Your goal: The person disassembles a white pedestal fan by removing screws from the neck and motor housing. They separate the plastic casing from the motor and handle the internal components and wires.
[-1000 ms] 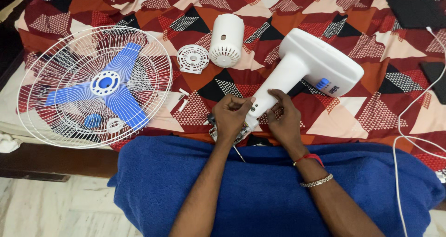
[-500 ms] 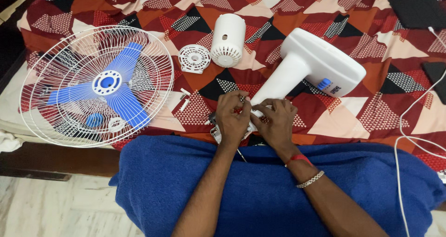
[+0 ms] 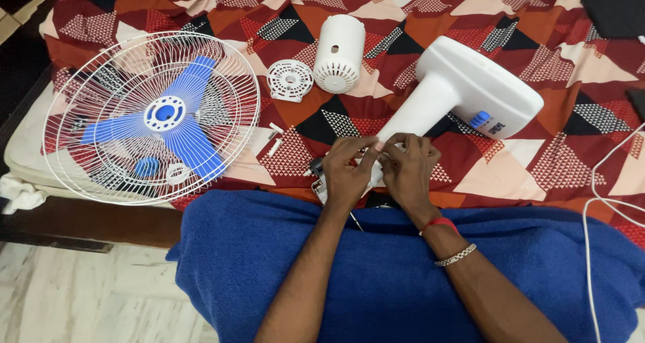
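Left hand: left hand (image 3: 346, 172) curls its fingers down over the near end of the white fan stand (image 3: 463, 98), thumb and forefinger pinched close; what they pinch is too small to tell.
Right hand: right hand (image 3: 408, 168) mirrors it, fingertips touching the left hand's at the neck's end, closed around the same spot.
Thing in hand: the stand's neck runs away from the fingertips up to its broad base with a blue control panel; a dark fitting (image 3: 316, 167) shows just left of the left thumb.
Step in hand: by my judgement, fine work at the neck end of a taken-apart fan, likely on a small fastener or wire.
Next move calls for: a steady pinch with both hands, the neck braced against the blue cloth (image 3: 376, 276) over the lap.
Just beyond the fingers: small white pins (image 3: 274, 139) lie left of the left hand.
Farther out: round vented cap (image 3: 289, 80) and white motor cover (image 3: 339, 53) beyond the fingers; wire guard with blue blades (image 3: 151, 118) well to the left.
Underneath: patterned bedsheet (image 3: 537, 175); white cord (image 3: 591, 208) far right.
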